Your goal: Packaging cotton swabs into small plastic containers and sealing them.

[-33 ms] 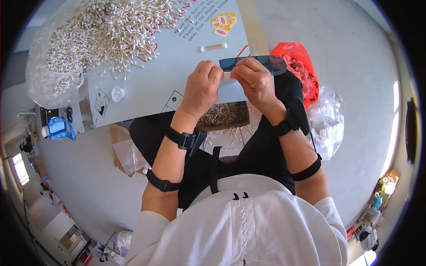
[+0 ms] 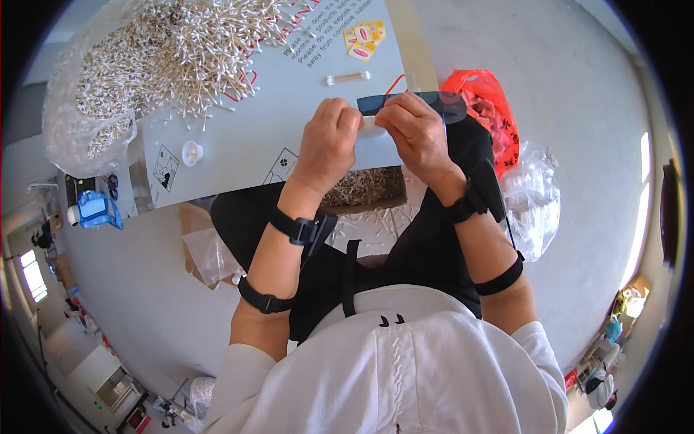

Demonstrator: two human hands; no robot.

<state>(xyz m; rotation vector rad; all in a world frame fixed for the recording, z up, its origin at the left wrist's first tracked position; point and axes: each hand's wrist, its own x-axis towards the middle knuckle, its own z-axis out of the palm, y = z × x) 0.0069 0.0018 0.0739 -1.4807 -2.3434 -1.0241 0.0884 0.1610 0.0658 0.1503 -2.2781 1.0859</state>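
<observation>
Close together over the table's near edge, my left hand [image 2: 330, 141] and my right hand [image 2: 418, 134] are both closed in a pinch. Between their fingertips is a small white thing [image 2: 372, 128], mostly hidden; its kind cannot be made out. A dark blue see-through strip [image 2: 370, 105] lies just beyond the fingers and runs behind my right hand. Farther off on the table lies a small clear pack of cotton swabs [image 2: 348, 77]. Several yellow and white labels [image 2: 363, 37] lie beyond it. A big heap of loose cotton swabs [image 2: 188, 50] spills from a clear bag at the far left.
A small white cup [image 2: 192, 152] stands on the grey table [image 2: 238, 145]. Under its edge, at my lap, is a cardboard box of swabs [image 2: 367, 189]. To the right are a red plastic bag [image 2: 499, 116] and a clear bag [image 2: 533, 202]. A blue pouch [image 2: 95, 210] lies left.
My hands stay in nearly the same place. Slightly more of the white thing shows between the fingertips.
</observation>
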